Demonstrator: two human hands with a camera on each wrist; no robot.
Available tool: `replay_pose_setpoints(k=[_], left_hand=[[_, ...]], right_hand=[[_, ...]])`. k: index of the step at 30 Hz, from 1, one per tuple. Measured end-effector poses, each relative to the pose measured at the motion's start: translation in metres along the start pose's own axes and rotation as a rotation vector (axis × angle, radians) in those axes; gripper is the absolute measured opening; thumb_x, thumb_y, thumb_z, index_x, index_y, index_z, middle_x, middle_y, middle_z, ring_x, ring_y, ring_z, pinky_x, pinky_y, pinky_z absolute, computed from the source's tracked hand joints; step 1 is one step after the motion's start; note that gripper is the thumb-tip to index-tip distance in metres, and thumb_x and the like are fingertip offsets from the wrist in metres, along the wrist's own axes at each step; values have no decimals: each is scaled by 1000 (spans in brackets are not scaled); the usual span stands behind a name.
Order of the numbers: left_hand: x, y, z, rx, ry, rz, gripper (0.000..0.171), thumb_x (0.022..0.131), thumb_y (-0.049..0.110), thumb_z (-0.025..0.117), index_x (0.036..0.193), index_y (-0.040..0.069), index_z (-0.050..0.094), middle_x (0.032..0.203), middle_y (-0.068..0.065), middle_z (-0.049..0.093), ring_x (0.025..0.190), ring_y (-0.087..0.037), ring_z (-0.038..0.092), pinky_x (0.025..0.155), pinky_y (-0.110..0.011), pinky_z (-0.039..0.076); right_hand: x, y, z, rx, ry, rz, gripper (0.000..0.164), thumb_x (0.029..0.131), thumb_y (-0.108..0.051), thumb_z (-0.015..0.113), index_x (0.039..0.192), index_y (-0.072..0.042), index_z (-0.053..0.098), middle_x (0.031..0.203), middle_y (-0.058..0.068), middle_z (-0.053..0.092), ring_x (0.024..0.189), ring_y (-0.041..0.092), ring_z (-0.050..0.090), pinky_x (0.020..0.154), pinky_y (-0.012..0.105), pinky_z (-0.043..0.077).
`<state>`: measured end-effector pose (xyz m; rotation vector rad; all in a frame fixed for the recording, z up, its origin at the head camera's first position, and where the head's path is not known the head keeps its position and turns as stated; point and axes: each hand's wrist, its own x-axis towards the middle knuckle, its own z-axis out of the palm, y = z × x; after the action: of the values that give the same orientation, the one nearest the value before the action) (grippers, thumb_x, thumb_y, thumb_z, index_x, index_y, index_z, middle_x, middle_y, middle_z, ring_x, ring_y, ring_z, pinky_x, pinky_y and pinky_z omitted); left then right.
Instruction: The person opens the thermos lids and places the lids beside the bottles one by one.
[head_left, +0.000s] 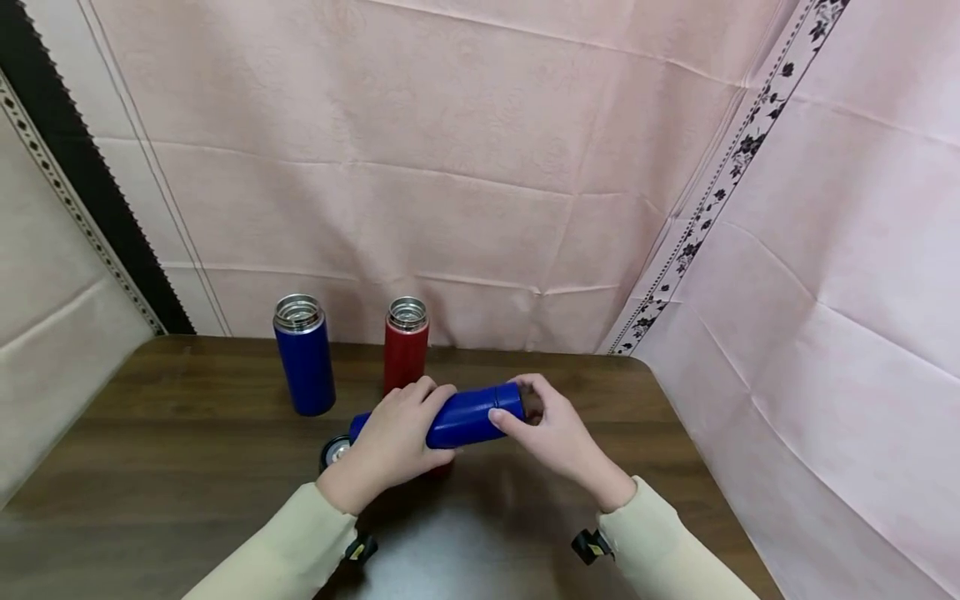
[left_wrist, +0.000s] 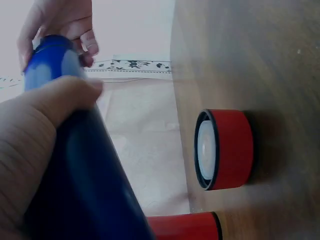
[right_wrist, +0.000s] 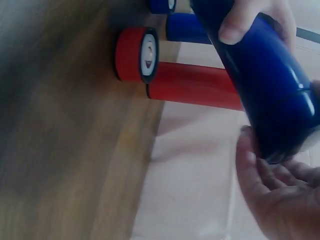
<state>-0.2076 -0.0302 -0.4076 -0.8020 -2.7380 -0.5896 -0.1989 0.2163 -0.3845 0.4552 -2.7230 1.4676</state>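
Note:
A blue thermos bottle (head_left: 461,419) lies almost level above the table, its capped end to the right. My left hand (head_left: 397,433) grips it round the body, with the thumb across it in the left wrist view. At the other end my right hand (head_left: 558,437) holds the blue cap (head_left: 512,399) between thumb and fingers; a thin seam parts cap from body. Behind stand an uncapped red thermos bottle (head_left: 405,354) and, farther left, an uncapped blue thermos bottle (head_left: 306,371). A red cap (left_wrist: 232,149) rests on the table below the held bottle.
Another cap (head_left: 335,451), inner side showing, lies left of my left hand, partly covered by it. The brown wooden table (head_left: 187,450) ends at a pink cloth (head_left: 487,208) behind, with more cloth at both sides.

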Motion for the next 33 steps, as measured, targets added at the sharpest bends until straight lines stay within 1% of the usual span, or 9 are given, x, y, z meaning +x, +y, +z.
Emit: replay_pose_setpoints(k=[2, 4, 7, 13, 19, 24, 29, 31, 33], left_hand=[[-1, -2, 2, 48, 4, 35, 80, 69, 52, 82, 136, 22, 49, 114, 0, 55, 101, -19, 53, 95, -44, 45], [-2, -4, 3, 78, 21, 70, 80, 69, 50, 83, 136, 22, 49, 114, 0, 54, 102, -19, 52, 97, -43, 44], [-4, -6, 4, 99, 50, 104, 80, 69, 51, 83, 136, 23, 49, 114, 1, 54, 103, -18, 52, 97, -41, 43], [-11, -12, 2, 85, 78, 146, 77, 67, 54, 83, 131, 23, 53, 110, 4, 57, 98, -15, 55, 92, -42, 48], [-19, -19, 0, 92, 129, 215, 75, 66, 55, 82, 129, 25, 55, 105, 5, 58, 94, -14, 56, 89, -40, 50], [-22, -21, -2, 91, 154, 244, 75, 65, 56, 83, 127, 25, 56, 104, 5, 58, 92, -13, 56, 88, -40, 51], [-22, -21, -5, 86, 185, 277, 74, 65, 56, 83, 126, 23, 59, 104, 5, 60, 90, -13, 58, 86, -39, 52], [-23, -21, -6, 54, 172, 280, 73, 64, 55, 84, 126, 23, 59, 105, 6, 60, 90, -12, 58, 85, -38, 52], [-23, -21, -7, 14, 141, 265, 73, 63, 52, 85, 125, 25, 59, 106, 7, 60, 92, -11, 58, 86, -38, 52]], right_hand=[[0, 2, 2, -7, -49, 51, 48, 83, -49, 72, 120, -26, 53, 100, 3, 65, 86, 17, 64, 69, 33, 53], [-1, 2, 1, -18, -95, 70, 47, 82, -52, 72, 117, -27, 53, 102, 3, 65, 89, 19, 63, 71, 35, 53], [-4, -1, -1, -28, -149, 66, 46, 82, -52, 72, 117, -28, 53, 104, 2, 63, 90, 20, 62, 73, 36, 52], [-11, -6, 0, -7, -197, 34, 50, 81, -47, 75, 120, -28, 50, 107, 3, 61, 92, 21, 61, 74, 35, 53], [-18, -12, 8, 11, -210, -40, 52, 82, -43, 76, 122, -27, 46, 111, 3, 58, 93, 19, 61, 73, 34, 55], [-23, -17, 12, -6, -194, -86, 55, 82, -45, 75, 124, -28, 45, 113, 0, 55, 93, 18, 60, 71, 33, 56], [-29, -22, 12, -95, -154, -148, 59, 81, -50, 73, 127, -27, 43, 114, -4, 53, 91, 15, 58, 69, 32, 54], [-31, -24, 12, -155, -150, -191, 62, 82, -51, 72, 130, -26, 43, 116, -7, 51, 91, 13, 56, 68, 30, 53], [-33, -27, 12, -211, -151, -233, 62, 83, -50, 72, 132, -25, 42, 118, -10, 48, 91, 11, 55, 67, 27, 52]])
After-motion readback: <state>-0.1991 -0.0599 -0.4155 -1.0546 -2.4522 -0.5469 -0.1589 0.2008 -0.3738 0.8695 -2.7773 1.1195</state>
